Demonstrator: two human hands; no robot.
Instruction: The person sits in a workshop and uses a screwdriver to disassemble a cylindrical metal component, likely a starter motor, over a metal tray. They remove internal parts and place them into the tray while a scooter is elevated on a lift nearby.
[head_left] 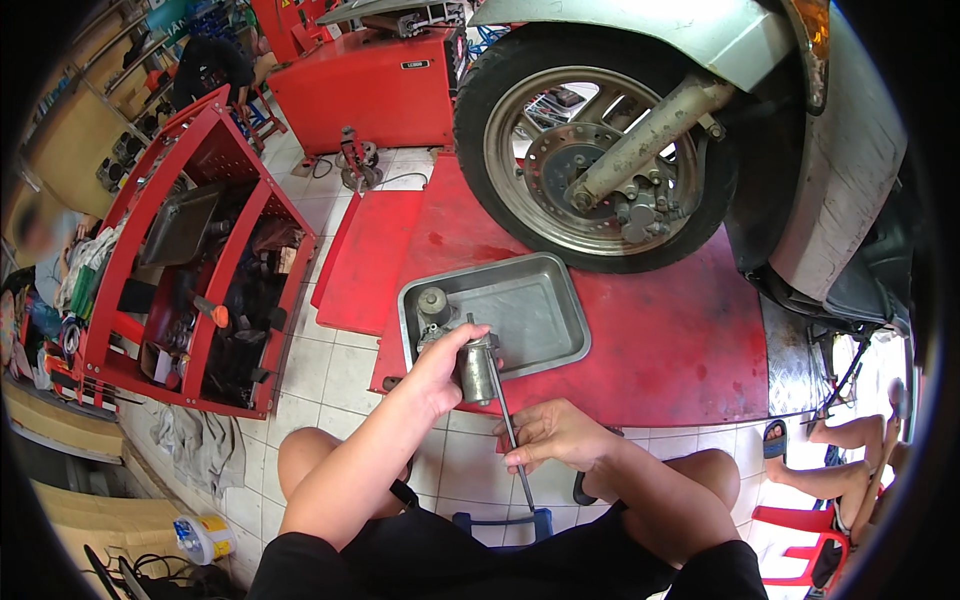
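My left hand (443,368) grips a silvery cylindrical metal part (478,382), its thumb over the top end. A long thin metal rod (499,385) runs down along that part's right side, and my right hand (550,435) holds the rod lower down with thumb and fingertips. Just beyond my hands lies a shallow metal tray (580,335) on the red lift platform (665,355), with another cylindrical metal part (432,305) at its left end, partly behind my left hand.
A scooter's front wheel (470,130) stands over the platform. Left are a red tool cart (100,340), a grey rag (210,450) and two people (205,75) (55,270). Right are a person's bare legs (830,475) and a red chair (775,515). A blue stool (540,525) is below me.
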